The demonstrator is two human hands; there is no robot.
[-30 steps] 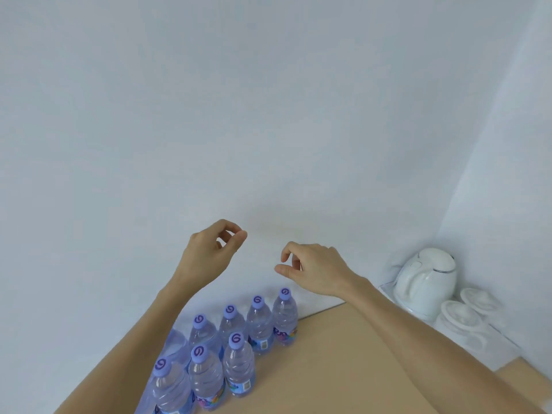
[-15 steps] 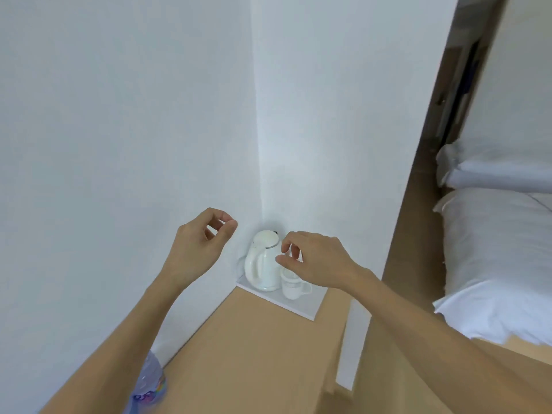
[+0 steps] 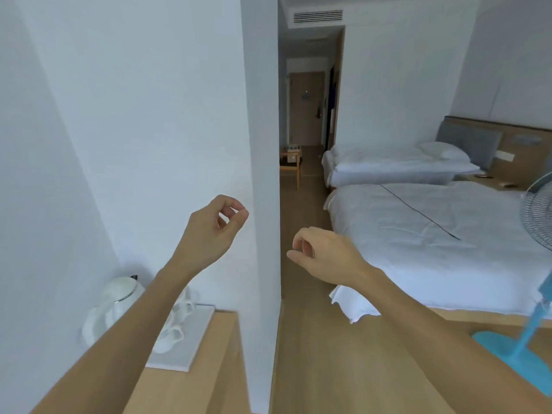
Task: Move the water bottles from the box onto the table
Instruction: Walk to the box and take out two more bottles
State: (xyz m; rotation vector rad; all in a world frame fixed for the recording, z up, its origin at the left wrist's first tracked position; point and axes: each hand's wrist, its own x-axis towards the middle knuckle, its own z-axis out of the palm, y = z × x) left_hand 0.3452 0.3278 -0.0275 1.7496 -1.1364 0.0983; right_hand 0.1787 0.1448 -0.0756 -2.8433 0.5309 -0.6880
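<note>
From the head camera we see both our hands raised in front of us, empty. Our left hand (image 3: 213, 231) is held up before the white wall (image 3: 155, 121), its fingers curled loosely inward with the thumb close to the fingertips, gripping nothing. Our right hand (image 3: 324, 253) hangs a little lower and well apart from the left, over the wooden floor (image 3: 328, 369); its fingers are likewise curled in a loose pinch, thumb near the forefinger, and nothing lies between them.

Below our left forearm the wooden table (image 3: 191, 380) runs along the wall and ends at the wall's corner. On it lies a white tray (image 3: 197, 336), and on the tray stands a white kettle (image 3: 116, 303), partly hidden by our arm. Just beside the kettle, white cups (image 3: 173, 333) stand on the same tray, blurred, so that we cannot tell how many. We see no water bottles and no box in this view, so where they stand we cannot tell.

To the right of the wall a corridor leads to a door (image 3: 306, 109). On the right stand two beds with white covers, the near bed (image 3: 433, 243) and the far bed (image 3: 394, 167), with a pillow (image 3: 445, 150) on the far one. At the right edge we see a blue fan (image 3: 534, 294), its base on the floor.
</note>
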